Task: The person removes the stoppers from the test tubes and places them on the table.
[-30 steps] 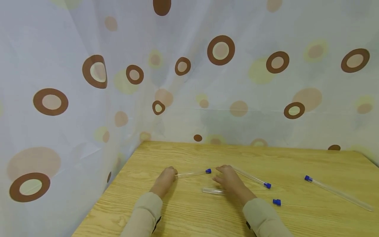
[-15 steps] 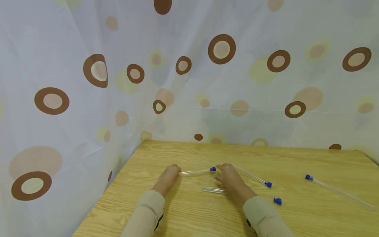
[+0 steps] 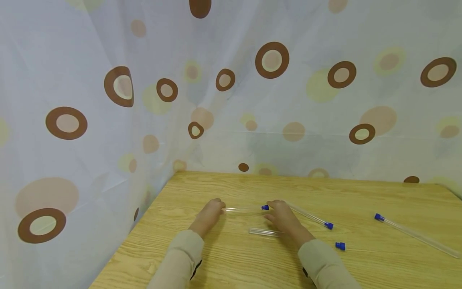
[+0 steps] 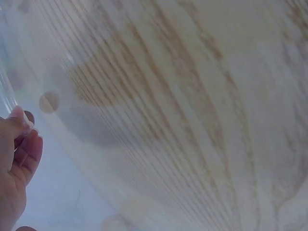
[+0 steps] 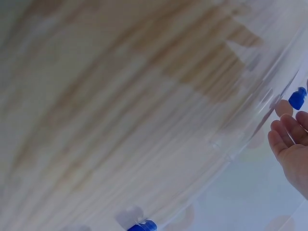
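My left hand (image 3: 210,214) pinches the near end of a clear test tube (image 3: 238,209), which lies crosswise above the table. The tube's blue cap (image 3: 265,207) is at its right end, close to the fingertips of my right hand (image 3: 286,220). In the left wrist view, thumb and fingers of the left hand (image 4: 20,154) meet on the tube. Fingers of the right hand (image 5: 294,149) are loosely bent just below the blue cap (image 5: 297,98) in the right wrist view; whether they touch it I cannot tell. An uncapped tube (image 3: 263,232) lies partly hidden under the right forearm.
Behind the right hand lies a capped tube (image 3: 310,216). A loose blue cap (image 3: 340,246) sits right of the right sleeve. Another capped tube (image 3: 418,236) lies at the far right. A spotted curtain (image 3: 231,152) borders the wooden table (image 3: 231,265) behind and at left.
My left hand has moved slightly right and away, bringing the tube's capped end up to the right hand's fingertips. The right hand has stayed nearly in place.
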The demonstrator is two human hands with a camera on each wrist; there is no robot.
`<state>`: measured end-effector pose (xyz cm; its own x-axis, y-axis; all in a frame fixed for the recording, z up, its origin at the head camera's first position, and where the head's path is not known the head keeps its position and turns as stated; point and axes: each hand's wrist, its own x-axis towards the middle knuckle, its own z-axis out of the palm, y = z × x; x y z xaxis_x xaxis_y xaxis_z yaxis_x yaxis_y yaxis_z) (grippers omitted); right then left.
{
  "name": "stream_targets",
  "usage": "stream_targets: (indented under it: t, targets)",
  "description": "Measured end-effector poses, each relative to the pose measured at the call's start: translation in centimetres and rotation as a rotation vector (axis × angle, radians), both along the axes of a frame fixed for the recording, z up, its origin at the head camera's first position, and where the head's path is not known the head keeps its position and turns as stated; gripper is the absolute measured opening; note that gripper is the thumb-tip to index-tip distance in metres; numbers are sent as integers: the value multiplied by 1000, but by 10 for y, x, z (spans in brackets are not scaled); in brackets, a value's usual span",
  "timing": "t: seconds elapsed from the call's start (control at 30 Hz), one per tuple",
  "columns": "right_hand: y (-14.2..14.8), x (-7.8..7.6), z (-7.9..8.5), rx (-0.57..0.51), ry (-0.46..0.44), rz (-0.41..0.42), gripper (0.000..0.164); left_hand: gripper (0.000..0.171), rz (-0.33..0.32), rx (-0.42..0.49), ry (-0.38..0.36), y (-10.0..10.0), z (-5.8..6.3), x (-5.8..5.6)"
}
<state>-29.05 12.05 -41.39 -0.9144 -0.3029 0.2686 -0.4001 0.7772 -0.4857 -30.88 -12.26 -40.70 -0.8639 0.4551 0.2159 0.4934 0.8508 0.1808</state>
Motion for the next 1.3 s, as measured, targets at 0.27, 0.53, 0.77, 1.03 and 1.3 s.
stream_targets:
  t: [0.27,0.53,0.77,1.03,1.3]
  targets:
    - [2,-2,0,-11,-3,-6,38,16,-20,-10,-1,5,3,1]
    - [6,-2,3,39,26,-25,27,17,-65,14,5,7,2,1]
    - [10,-2,1,33,66,-20,17,17,-101,13,39,9,1,1]
    - [16,1,1,48,59,-21,15,18,-89,25,-6,13,4,3]
    - [21,5,3,27,45,-9,9,18,-81,52,-35,15,6,5]
